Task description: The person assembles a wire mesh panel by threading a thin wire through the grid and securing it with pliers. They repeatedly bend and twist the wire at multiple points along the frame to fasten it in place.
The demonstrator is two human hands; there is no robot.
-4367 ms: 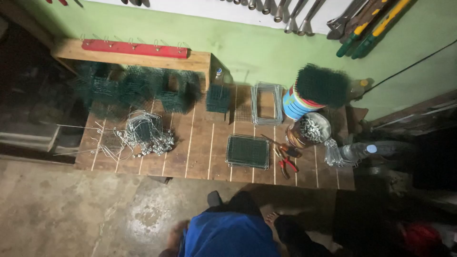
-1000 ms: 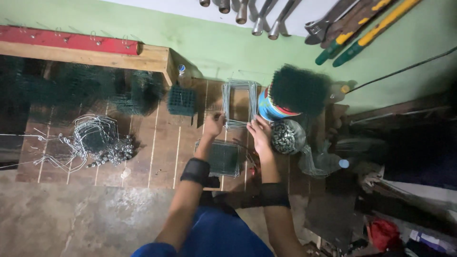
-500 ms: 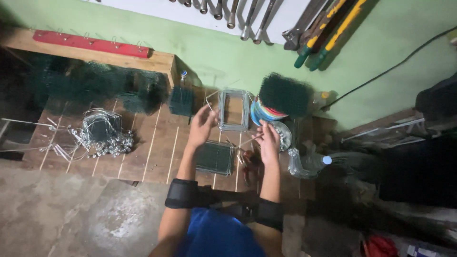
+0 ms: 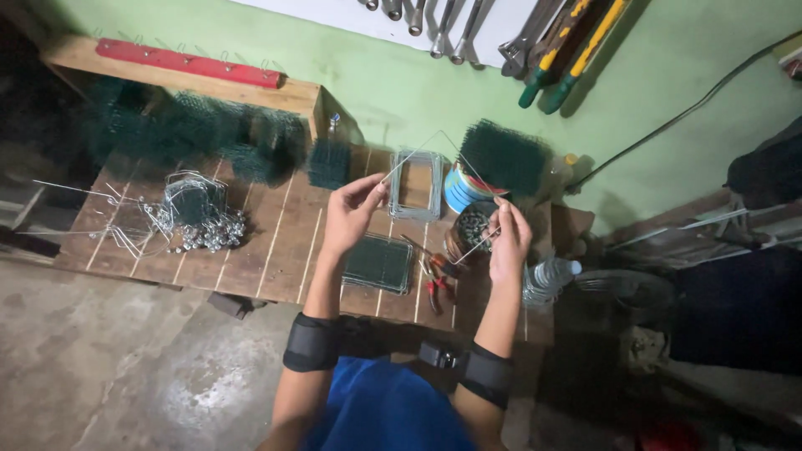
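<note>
Surface: brown wooden planks with pale seams. Wall: light green. Strip on the ledge: red. Mesh pieces: dark green, netted pattern. Bent wire and wire heap: silver-grey. Spool: blue with pale bands. Pliers: red handles. Forearm bands: black. Clothing: blue.

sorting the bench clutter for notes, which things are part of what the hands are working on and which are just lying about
In hand:
- thin bent wire, one end pinched in the left hand, the other in the right hand

Lying about:
- wire rectangle frames
- flat green mesh panel
- red-handled pliers
- pile of bent wires
- plastic bottle
- tools on the wall
</note>
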